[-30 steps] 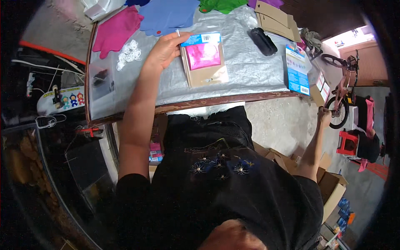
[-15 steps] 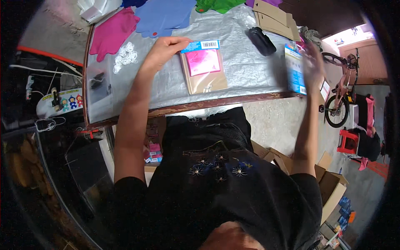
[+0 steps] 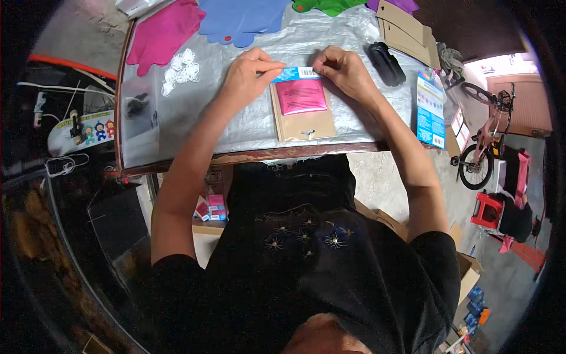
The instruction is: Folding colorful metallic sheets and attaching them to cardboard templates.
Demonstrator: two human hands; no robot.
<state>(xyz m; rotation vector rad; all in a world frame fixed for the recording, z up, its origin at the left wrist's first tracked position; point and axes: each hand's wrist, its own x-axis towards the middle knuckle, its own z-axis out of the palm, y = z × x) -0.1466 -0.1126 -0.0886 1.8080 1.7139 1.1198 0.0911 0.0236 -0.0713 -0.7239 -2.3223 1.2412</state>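
Note:
In front of me on the table lies a flat clear packet (image 3: 306, 124) with brown card inside, a folded pink piece (image 3: 302, 97) and a blue-and-white header (image 3: 289, 74) across its top. My left hand (image 3: 252, 75) pinches the header's left corner between thumb and fingers. At its right corner my right hand (image 3: 346, 72) has thumb and fingertips closed on the header's edge. A blue-and-white printed card (image 3: 430, 115) lies to the right, near the table's front edge. Beyond my right hand rests a black elongated object (image 3: 387, 65), its kind unclear.
A silvery sheet (image 3: 230, 133) covers the table. White string loops (image 3: 180, 72) and a clear bag (image 3: 138, 118) lie left. Pink (image 3: 162, 35), blue (image 3: 242, 20) and green (image 3: 321, 6) flat pieces line the back. Brown card pieces (image 3: 407, 35) are back right; a bicycle (image 3: 483, 130) stands beyond.
My right hand has let go of the printed card at the right and moved left to the packet's header. My left hand stays at the header's left corner.

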